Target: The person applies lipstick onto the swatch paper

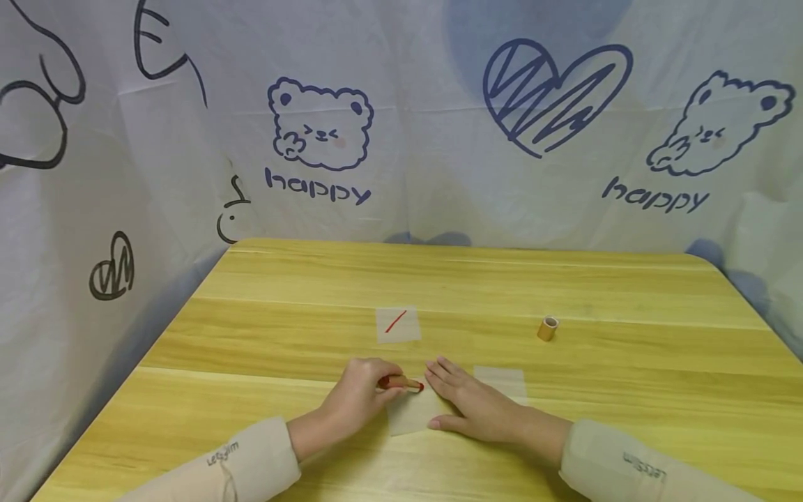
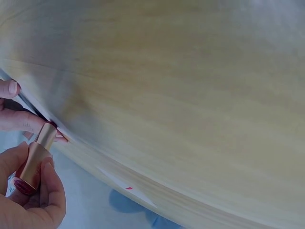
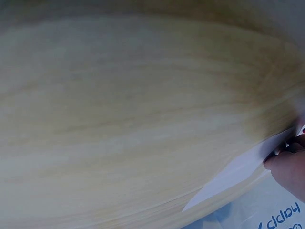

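My left hand [image 1: 362, 390] pinches a gold-cased lipstick [image 1: 401, 382] between thumb and fingers, its red tip pointing right, close over a square of white paper [image 1: 409, 418]. In the left wrist view the lipstick [image 2: 37, 160] slants upward, with a dark red disc at the base of its case. My right hand [image 1: 479, 404] lies with fingers stretched across the right part of that paper, covering much of it. Its thumb rests near the lower edge. In the right wrist view, fingers of my right hand [image 3: 288, 167] lie beside white paper [image 3: 228, 176].
Behind my hands lies a paper square with a red slanted stroke [image 1: 396, 323]. Another paper sheet [image 1: 505, 382] is partly behind my right hand. The lipstick's gold cap [image 1: 547, 329] stands upright on the wooden table [image 1: 282, 300]. White printed cloth [image 1: 426, 160] hangs around the back and sides.
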`<state>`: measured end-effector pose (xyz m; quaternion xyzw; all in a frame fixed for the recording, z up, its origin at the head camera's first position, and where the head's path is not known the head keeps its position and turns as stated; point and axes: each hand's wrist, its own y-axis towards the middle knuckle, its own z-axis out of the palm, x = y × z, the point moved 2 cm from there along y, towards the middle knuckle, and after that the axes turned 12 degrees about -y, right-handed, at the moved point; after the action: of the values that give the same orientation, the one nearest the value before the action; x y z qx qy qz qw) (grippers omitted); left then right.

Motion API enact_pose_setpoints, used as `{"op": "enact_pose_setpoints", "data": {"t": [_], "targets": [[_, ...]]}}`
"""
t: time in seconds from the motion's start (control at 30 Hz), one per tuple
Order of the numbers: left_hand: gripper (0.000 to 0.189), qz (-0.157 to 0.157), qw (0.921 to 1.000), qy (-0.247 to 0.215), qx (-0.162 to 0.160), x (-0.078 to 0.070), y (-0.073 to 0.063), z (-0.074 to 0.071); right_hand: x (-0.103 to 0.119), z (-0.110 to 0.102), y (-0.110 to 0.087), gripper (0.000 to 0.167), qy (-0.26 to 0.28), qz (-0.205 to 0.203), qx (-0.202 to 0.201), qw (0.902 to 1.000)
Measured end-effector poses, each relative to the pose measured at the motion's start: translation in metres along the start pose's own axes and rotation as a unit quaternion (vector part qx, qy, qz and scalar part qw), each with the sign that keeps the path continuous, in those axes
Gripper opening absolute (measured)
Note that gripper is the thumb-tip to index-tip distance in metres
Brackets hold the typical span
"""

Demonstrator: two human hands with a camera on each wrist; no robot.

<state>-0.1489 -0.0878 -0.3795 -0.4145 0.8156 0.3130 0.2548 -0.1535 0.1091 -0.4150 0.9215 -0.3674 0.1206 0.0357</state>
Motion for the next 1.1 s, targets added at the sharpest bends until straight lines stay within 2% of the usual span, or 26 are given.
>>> {"op": "enact_pose_setpoints", "data": {"t": [0.37,0.8,1.1], "targets": [[0.014,0.007,1.0,0.002,-0.005,0.0008,-0.0027,-0.0014,-0.0006,0.0019,0.0003,0.071,-0.001,0.002,0.0,1.0],[0.016,-0.006,0.9999,0.0,0.009,0.0007,-0.0059,-0.0031,0.0011,0.0008,-0.001,0.071,0.002,0.0,-0.003,1.0],[0.016,0.002,0.9999,-0.009,0.006,0.001,-0.0088,-0.0038,0.0016,0.0006,-0.0007,0.07,0.004,0.004,-0.003,1.0]]}}
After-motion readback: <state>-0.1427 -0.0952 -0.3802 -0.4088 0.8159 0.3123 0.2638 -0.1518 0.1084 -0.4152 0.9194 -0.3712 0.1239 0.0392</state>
